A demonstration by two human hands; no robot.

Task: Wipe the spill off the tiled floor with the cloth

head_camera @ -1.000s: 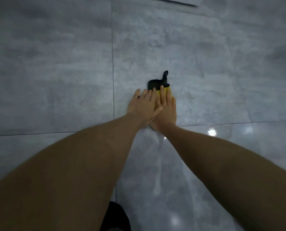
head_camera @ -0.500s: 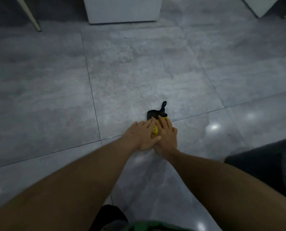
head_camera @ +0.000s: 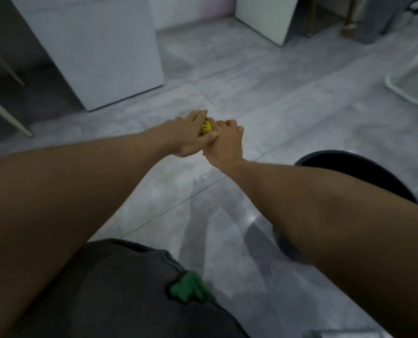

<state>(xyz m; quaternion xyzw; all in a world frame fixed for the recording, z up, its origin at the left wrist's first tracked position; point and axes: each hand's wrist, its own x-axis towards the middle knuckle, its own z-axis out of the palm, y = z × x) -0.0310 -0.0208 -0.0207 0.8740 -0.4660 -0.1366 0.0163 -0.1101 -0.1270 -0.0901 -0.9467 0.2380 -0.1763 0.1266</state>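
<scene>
A small yellow cloth (head_camera: 206, 127) shows as a bunched patch between my two hands, most of it hidden by fingers. My left hand (head_camera: 187, 135) curls over it from the left, thumb across its near side. My right hand (head_camera: 225, 140) is closed around it from the right. Both hands are raised above the grey tiled floor (head_camera: 288, 113). A glossy wet-looking patch (head_camera: 227, 230) lies on the tile below my arms; I cannot make out a distinct spill.
A white cabinet (head_camera: 100, 50) stands at the back left, another white unit (head_camera: 264, 15) at the back right. A white wire rack (head_camera: 413, 84) sits at the right edge, slanted furniture legs (head_camera: 5, 113) at the left. My dark-clothed knees (head_camera: 120, 289) fill the foreground.
The hands were flat on the floor, pressing the yellow-and-black cloth. They have lifted off the tile and closed around the bunched cloth, and the view has tilted up toward the cabinets.
</scene>
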